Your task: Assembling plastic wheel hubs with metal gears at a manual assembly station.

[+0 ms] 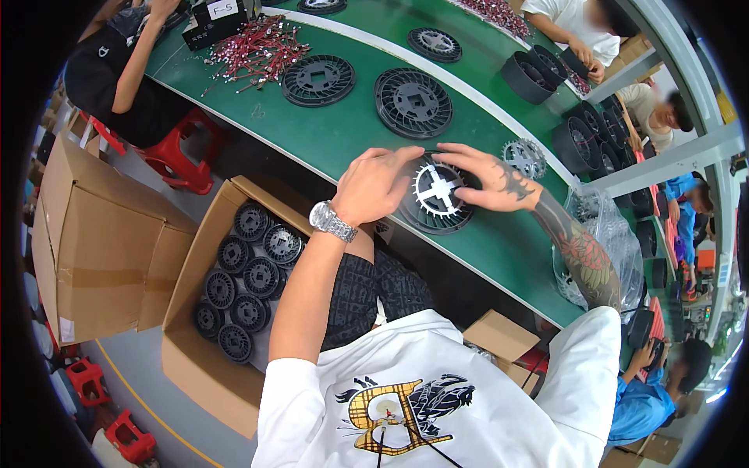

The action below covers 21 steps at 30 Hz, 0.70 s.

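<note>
On the green table in front of me lies a black round slotted part [437,225], with a shiny toothed ring with a cross-shaped middle [437,189] set in it. My left hand [377,186], with a metal watch at the wrist, holds the black part by its left rim. From the right, my right hand [488,181] grips the same part, its fingers over the far rim and its thumb by the shiny ring. Beyond my hands lie two similar black round parts [413,103] [318,79]. A clear toothed ring [523,159] lies right of my right hand.
An open cardboard box [204,366] of black round parts stands at my left. Red wires with small connectors [257,51] are heaped at the far left. A plastic bag [601,234] lies right of my forearm. Several people sit around the line; red stools [181,148] stand left.
</note>
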Available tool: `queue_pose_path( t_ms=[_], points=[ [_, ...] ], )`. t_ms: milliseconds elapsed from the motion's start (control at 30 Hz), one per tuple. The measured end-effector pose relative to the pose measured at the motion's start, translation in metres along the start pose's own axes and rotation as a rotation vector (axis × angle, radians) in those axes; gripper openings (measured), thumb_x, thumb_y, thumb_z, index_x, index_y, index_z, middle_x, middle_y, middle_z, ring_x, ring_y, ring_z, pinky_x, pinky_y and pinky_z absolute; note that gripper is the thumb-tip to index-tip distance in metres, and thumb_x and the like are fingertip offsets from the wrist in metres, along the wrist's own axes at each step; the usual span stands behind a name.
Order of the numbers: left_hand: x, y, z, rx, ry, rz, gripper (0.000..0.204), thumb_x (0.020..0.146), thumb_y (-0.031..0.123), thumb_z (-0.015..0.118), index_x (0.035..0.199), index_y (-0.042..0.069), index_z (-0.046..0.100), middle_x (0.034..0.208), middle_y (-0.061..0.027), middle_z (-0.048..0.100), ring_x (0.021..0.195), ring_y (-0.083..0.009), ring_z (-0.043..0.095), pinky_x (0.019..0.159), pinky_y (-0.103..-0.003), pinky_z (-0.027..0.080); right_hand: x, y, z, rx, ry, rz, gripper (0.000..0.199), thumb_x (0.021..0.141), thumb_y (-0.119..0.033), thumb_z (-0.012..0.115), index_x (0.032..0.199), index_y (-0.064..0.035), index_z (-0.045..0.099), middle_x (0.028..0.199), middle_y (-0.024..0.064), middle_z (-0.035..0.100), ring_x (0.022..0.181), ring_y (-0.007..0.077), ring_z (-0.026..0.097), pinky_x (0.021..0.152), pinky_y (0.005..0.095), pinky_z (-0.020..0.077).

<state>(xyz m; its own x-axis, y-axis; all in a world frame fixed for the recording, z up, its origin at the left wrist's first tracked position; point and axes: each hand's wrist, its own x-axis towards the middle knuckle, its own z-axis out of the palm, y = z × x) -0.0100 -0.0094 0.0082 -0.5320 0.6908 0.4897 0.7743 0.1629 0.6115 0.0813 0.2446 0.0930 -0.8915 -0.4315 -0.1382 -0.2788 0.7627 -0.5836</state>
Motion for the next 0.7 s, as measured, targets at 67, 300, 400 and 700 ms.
queue_pose_path(
  t_ms=[67,300,400,700],
  points=[
    [0.000,0.000,0.000,0.001,0.013,0.022,0.048,0.086,0.009,0.064,0.134,0.011,0.061,0.105,-0.0142,0.076,0.102,-0.0361,0.070,0.103,-0.045,0.050,0.002,0.007,-0.003,0.007,-0.006,-0.044,0.064,0.083,-0.011,0.069,0.145,-0.0026,0.053,0.156,0.0218,0.045,0.137,0.0387,0.052,0.116,0.0447,0.0427],
    [-0.002,-0.002,-0.001,0.001,0.009,0.007,0.048,0.086,0.009,0.063,0.134,0.011,0.061,0.108,-0.0132,0.076,0.102,-0.0355,0.071,0.104,-0.044,0.050,0.007,-0.001,-0.006,-0.095,-0.043,-0.004,0.027,0.086,-0.010,0.072,0.111,-0.0023,0.066,0.148,0.0203,0.052,0.128,0.0367,0.059,0.109,0.0447,0.0490],
    [-0.002,-0.001,0.000,0.011,-0.077,-0.022,0.053,0.088,0.008,0.062,0.141,0.014,0.055,0.128,-0.0071,0.072,0.111,-0.0313,0.069,0.110,-0.044,0.045,0.006,0.007,-0.004,-0.172,-0.036,-0.100,0.021,0.087,-0.009,0.074,0.106,-0.0034,0.066,0.145,0.0203,0.054,0.123,0.0376,0.060,0.103,0.0455,0.0519],
    [-0.001,-0.002,0.002,0.005,0.014,0.022,0.047,0.086,0.008,0.061,0.133,0.011,0.062,0.108,-0.0129,0.077,0.101,-0.0363,0.070,0.103,-0.044,0.050,0.003,0.004,0.010,-0.340,0.068,-0.167,0.022,0.087,-0.009,0.074,0.108,-0.0037,0.068,0.139,0.0175,0.056,0.114,0.0389,0.061,0.099,0.0479,0.0513]
  ],
)
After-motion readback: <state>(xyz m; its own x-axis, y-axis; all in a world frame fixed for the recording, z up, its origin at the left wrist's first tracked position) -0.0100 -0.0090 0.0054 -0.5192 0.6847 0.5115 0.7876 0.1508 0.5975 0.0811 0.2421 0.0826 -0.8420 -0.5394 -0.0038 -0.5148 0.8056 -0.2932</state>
